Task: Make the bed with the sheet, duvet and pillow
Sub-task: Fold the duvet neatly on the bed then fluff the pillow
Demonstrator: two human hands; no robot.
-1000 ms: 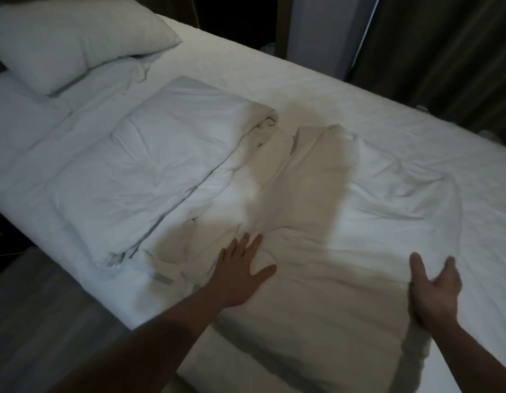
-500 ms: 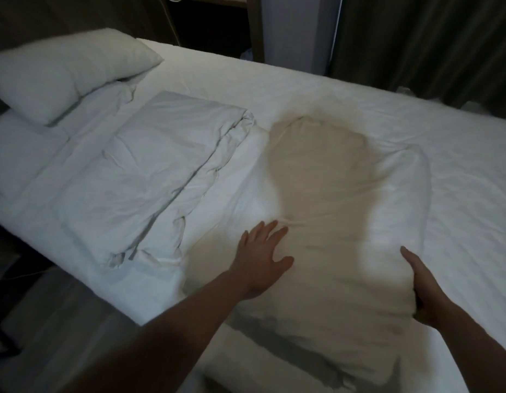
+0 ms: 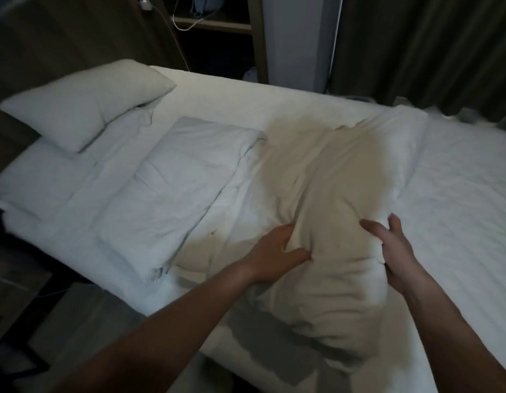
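A white pillow (image 3: 339, 194) lies lengthwise on the bed, its near end raised off the white sheet (image 3: 459, 199). My left hand (image 3: 274, 251) pinches its left side and my right hand (image 3: 399, 245) grips its right side. A folded white duvet (image 3: 172, 188) rests on the bed to the left of the pillow. A second pillow (image 3: 84, 100) sits tilted at the head of the bed, far left, on top of another flat pillow (image 3: 39, 177).
Dark curtains (image 3: 422, 46) hang behind the bed on the right. A white panel (image 3: 297, 38) and a dark shelf with a white cable (image 3: 186, 21) stand behind the bed. Dark floor (image 3: 62, 321) lies at the lower left beside the bed edge.
Both hands went from resting flat and open on the pillow to gripping its sides. The pillow's near end has bunched and lifted. The view shifted back from the bed.
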